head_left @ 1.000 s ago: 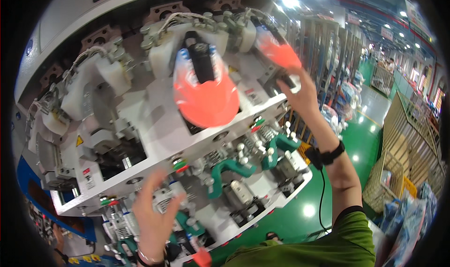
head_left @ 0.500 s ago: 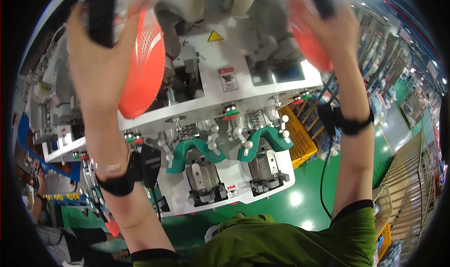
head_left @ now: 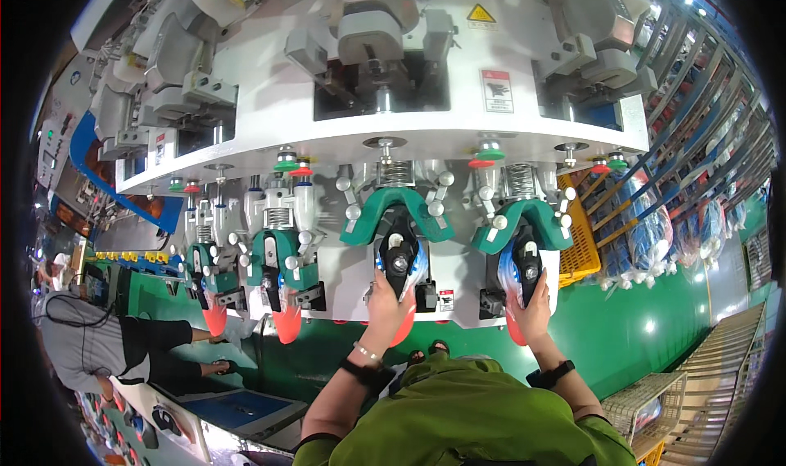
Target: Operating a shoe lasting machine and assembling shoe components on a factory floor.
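My left hand point(head_left: 386, 302) is closed around an orange, blue and black shoe point(head_left: 400, 261) on the machine's lower shelf. The shoe's heel end sits inside a green U-shaped pad point(head_left: 389, 208), and its orange toe points toward me. Beside it on the right, a matching shoe point(head_left: 525, 257) is gripped by my right hand point(head_left: 532, 309), its heel end at a second green pad point(head_left: 528, 220). Fingers partly cover both shoes. Whether the pads touch them I cannot tell.
Two more orange-toed shoes point(head_left: 286, 323) sit in green clamps at left. Above stands the white machine body point(head_left: 327, 142) with red and green buttons. A person in grey point(head_left: 78, 339) is at far left. A yellow crate point(head_left: 578, 237) and metal racks point(head_left: 704, 138) stand right.
Both hands have come down from the upper part of the machine with the shoes. The two green pads in front of me had no shoes at them before; now each has one.
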The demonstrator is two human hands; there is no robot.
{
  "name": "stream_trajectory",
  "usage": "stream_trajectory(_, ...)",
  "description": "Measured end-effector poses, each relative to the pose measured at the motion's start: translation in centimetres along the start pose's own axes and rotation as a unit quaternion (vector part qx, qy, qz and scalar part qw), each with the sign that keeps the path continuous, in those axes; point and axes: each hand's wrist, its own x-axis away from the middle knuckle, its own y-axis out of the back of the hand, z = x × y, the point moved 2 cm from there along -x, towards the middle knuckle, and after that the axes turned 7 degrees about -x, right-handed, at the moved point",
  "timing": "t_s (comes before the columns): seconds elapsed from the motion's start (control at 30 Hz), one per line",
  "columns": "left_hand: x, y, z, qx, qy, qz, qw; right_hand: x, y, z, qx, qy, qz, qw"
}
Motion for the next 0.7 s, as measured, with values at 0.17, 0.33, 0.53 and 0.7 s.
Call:
stream_trajectory(0.17,2.1,-2.5,1.2,-0.016,-0.044,-0.107,0.993,3.6,-2.7,-0.9,-0.028,-0.026,-0.062,0.997)
stream_trajectory(0.33,2.8,-2.5,2.8,-0.033,0.032,0.008,0.999,7.9,-5.4,-5.9,-0.1,-0.068,-0.05,0.991)
stream_trajectory(0.53,2.2,-5.4,8.9,0.097,0.042,0.145,0.984,6.9,-8.7,-8.7,-0.326,-0.365,0.214,0.845)
stream_trajectory(0.7,1.6,-4.5,7.3,-0.068,0.111,0.239,0.962,6.7,-10.0,-10.7,-0.239,-0.33,0.226,0.885)
